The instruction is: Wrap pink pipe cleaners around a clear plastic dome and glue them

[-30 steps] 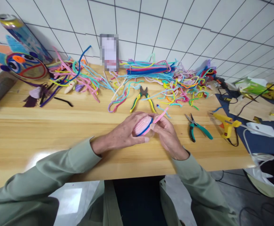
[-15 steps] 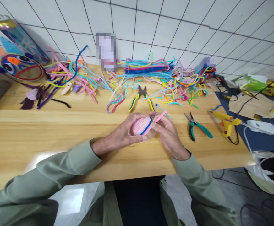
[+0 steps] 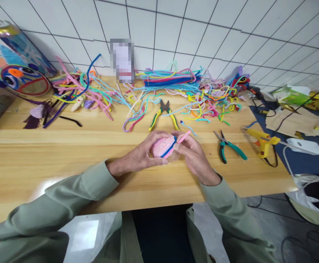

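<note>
Between my hands, over the front middle of the table, is a rounded clear container wrapped in pink pipe cleaner (image 3: 162, 147), with a blue band along its right side. My left hand (image 3: 145, 151) grips it from the left, fingers over the top and thumb along the lower edge. A loose pink pipe cleaner end (image 3: 185, 136) sticks up to the right, pinched by my right hand (image 3: 191, 151) close to the blue band. Just beyond my hands lie yellow-and-green cutting pliers (image 3: 164, 106), handles spread. My palms hide parts of the container.
Teal needle-nose pliers (image 3: 228, 146) and a yellow glue gun (image 3: 265, 143) lie to the right. Along the wall are bundled pipe cleaners (image 3: 170, 81) and loose heaps. At far left stand a decorated face piece (image 3: 25, 80) and a tall can (image 3: 19, 44). A dark blue mat (image 3: 304, 160) lies right.
My right fingers and the pink end have shifted very slightly along the blue band. The view has moved a little; the grips look the same.
</note>
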The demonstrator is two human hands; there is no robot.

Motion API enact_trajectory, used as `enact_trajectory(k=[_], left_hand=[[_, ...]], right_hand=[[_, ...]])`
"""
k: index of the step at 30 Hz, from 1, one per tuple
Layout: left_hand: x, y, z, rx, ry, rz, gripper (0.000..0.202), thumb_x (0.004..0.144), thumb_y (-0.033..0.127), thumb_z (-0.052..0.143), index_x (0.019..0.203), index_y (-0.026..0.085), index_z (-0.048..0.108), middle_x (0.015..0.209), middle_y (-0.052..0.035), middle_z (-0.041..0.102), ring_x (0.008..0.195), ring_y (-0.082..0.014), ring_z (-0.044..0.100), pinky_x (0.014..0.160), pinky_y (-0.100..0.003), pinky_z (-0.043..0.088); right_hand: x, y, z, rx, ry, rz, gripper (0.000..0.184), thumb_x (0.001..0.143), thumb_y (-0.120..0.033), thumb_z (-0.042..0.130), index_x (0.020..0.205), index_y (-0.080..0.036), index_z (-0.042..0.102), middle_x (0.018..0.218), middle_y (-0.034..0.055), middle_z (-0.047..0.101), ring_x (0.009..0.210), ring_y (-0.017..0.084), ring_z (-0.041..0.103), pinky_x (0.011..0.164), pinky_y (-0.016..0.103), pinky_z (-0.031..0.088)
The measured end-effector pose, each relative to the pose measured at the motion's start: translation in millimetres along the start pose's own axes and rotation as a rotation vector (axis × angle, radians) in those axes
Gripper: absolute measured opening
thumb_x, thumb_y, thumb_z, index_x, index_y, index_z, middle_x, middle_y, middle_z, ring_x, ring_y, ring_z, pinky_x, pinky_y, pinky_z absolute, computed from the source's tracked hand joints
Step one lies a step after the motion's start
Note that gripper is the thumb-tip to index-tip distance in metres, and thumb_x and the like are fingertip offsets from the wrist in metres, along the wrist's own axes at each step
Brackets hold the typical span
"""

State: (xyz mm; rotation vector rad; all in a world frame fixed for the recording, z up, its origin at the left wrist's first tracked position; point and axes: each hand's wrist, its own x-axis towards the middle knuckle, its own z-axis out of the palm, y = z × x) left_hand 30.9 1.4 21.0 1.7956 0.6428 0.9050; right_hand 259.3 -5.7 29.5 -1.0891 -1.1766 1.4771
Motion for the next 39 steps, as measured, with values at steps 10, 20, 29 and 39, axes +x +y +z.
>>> enact_trajectory(k=[10,20,29,39], left_hand=[[-3,14,9.0,0.059,0.124,-0.212,0.061,0.097,0.05,0.076,0.148,0.024,0.056,0.143,-0.012,0.066,0.127,-0.0291,0.065,0.111,-0.045,0.053],[-4,8,7.1,-0.006,0.11,-0.127,0.055,0.093,0.04,0.077,0.142,0.024,0.058,0.142,-0.0116,0.064,0.132,-0.0297,0.062,0.116,-0.046,0.051],[-3,6,3.2,0.001,0.033,-0.065,0.054,0.1,0.051,0.071,0.144,0.025,0.055,0.146,-0.0138,0.06,0.137,-0.0317,0.058,0.12,-0.05,0.047],[-5,7,9.4,-0.054,0.049,-0.081,0.052,0.102,0.048,0.069,0.145,0.025,0.052,0.152,-0.0161,0.055,0.144,-0.032,0.054,0.122,-0.052,0.043]], right_hand=[[-6,1,7,-0.043,-0.009,-0.039,0.036,0.075,-0.045,0.092,0.086,-0.026,0.063,0.132,0.0034,0.068,0.12,0.024,0.065,0.101,0.037,0.055],[-4,-5,-1,-0.043,-0.015,-0.047,0.031,0.079,-0.045,0.09,0.081,-0.026,0.066,0.131,0.0047,0.07,0.125,0.026,0.063,0.112,0.042,0.051],[-4,-5,-3,-0.061,-0.028,-0.05,0.031,0.081,-0.048,0.09,0.08,-0.026,0.068,0.132,0.0045,0.071,0.126,0.026,0.063,0.11,0.041,0.052],[-6,0,3,-0.055,-0.032,-0.103,0.025,0.084,-0.044,0.089,0.082,-0.027,0.07,0.126,0.003,0.073,0.12,0.023,0.066,0.103,0.036,0.053]])
